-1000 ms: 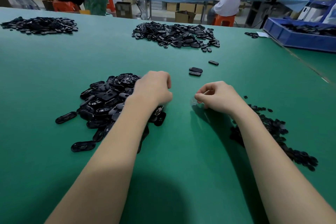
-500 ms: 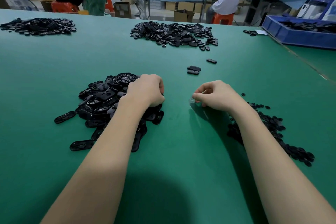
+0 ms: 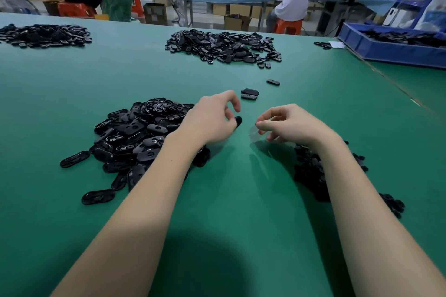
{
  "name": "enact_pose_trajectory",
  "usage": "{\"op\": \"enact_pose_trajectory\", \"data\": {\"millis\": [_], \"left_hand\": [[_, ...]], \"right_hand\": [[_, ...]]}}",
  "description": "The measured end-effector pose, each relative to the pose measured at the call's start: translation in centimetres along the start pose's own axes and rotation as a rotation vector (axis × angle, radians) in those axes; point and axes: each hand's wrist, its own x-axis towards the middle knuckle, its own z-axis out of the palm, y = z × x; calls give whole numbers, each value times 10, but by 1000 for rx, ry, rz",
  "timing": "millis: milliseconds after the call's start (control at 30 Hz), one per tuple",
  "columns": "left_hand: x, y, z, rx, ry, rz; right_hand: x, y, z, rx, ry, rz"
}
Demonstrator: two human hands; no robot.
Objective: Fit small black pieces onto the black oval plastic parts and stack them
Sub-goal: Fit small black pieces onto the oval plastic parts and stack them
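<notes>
Left hand [image 3: 212, 119]: grip clamped on black oval part [image 3: 238, 120]. Right hand [image 3: 288, 124]: fingers curled, pinching a blurred clear bit. Oval pile [image 3: 135, 132] on green tabletop [image 3: 229, 200].

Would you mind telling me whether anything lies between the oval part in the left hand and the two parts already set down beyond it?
Nothing visible does. The left hand grips an oval part, and only bare green table separates it from the two parts lying just beyond.
</notes>
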Motion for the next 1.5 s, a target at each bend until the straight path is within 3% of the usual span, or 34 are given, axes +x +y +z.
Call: {"op": "enact_pose_trajectory", "data": {"millis": [167,400,767,1500], "left_hand": [[-3,14,24,-207,-7,26],[-13,22,58,-698,-87,-202],[-13,20,54,-866,-82,-310],[-10,16,56,-926,-64,-335]], "right_hand": [[-5,3,-20,-173,49,58],[-15,4,-48,-504,33,192],[-16,3,-40,-607,16,331],[-7,14,-35,-582,81,321]]}}
